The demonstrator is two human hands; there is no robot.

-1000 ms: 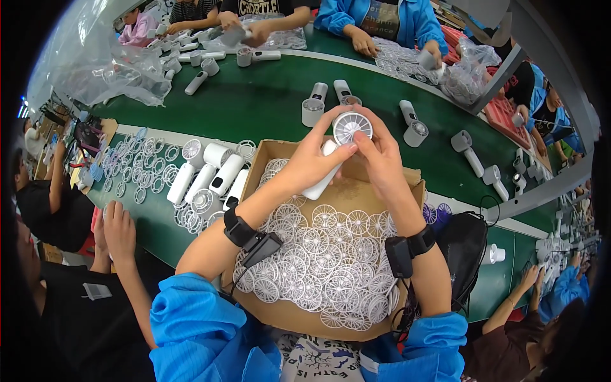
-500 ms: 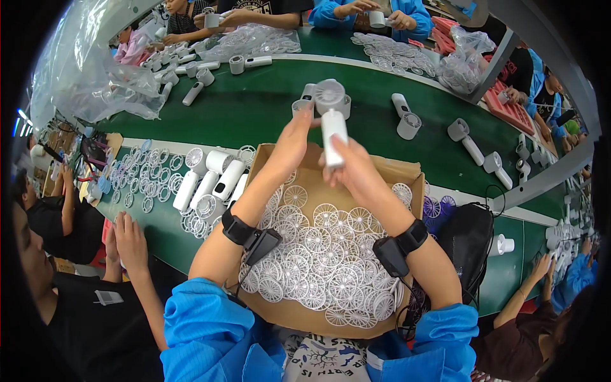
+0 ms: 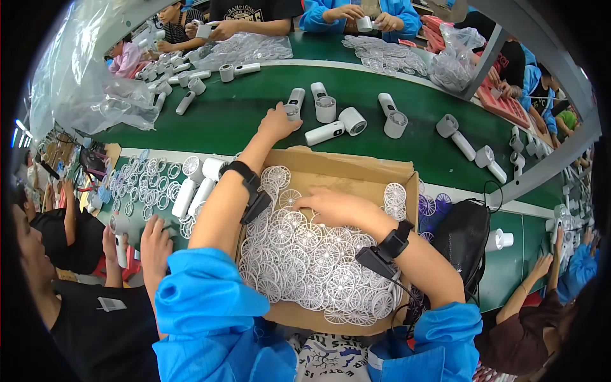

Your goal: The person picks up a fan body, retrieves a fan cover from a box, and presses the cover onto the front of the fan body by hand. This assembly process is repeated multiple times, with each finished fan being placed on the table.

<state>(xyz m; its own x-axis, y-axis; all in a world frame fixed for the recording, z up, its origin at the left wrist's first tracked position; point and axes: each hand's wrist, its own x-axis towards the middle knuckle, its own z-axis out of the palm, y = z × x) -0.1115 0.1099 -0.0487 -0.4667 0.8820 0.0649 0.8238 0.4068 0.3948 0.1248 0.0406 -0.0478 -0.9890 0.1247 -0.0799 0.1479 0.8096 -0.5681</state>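
My left hand [image 3: 279,123] reaches onto the green belt, its fingers closed round the ring-shaped head of a white handheld fan [image 3: 296,97]. The fan's handle points away from me. Inside the cardboard box [image 3: 347,159] in front of me, my right hand [image 3: 337,207] is low over a heap of round white fan grilles [image 3: 305,239]. Its fingers are apart, with the fingertips at the grilles; no grille shows in its grasp. Just beyond the box a white handheld fan [image 3: 326,132] lies on its side. Another fan [image 3: 325,108] is on the belt right behind it.
More fans [image 3: 394,124] lie along the belt [image 3: 254,89] to the right. Beside the box on the left are fan bodies [image 3: 184,197] and loose rings [image 3: 149,181]. A black bag [image 3: 455,242] sits at its right. A co-worker's hands [image 3: 153,245] are close on the left.
The fan held between both hands now lies on the belt. My left hand has moved to another fan, and my right hand has dropped into the box of grilles.
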